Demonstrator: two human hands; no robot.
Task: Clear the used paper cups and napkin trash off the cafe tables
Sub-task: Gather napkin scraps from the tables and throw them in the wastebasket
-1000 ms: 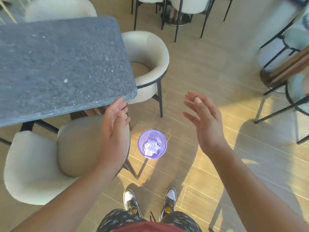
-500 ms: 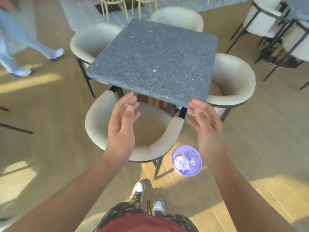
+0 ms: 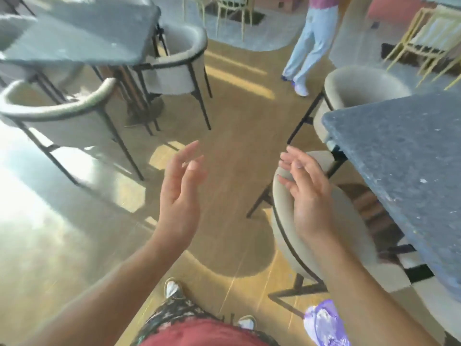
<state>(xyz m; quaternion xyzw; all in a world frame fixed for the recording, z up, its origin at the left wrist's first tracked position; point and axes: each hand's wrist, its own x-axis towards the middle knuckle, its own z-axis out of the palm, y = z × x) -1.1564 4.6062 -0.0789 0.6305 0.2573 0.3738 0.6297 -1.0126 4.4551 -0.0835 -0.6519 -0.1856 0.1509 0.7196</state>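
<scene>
My left hand and my right hand are raised in front of me with fingers loosely spread, and neither holds anything. A purple mesh waste basket with white crumpled paper inside stands on the floor at the bottom right, partly behind my right forearm. The grey stone table at the right shows a bare top. A second grey table is at the upper left, blurred. No cups or napkins show on either table.
Cream tub chairs with black legs surround both tables: one right under my right hand, one at the left. A person in light blue trousers walks at the top. Open wooden floor runs between the tables. Yellow-framed chairs stand far right.
The view has swung left: the grey table slid to the right edge and the purple basket to the bottom right. A second table and a walking person came into view. Both hands stay empty.
</scene>
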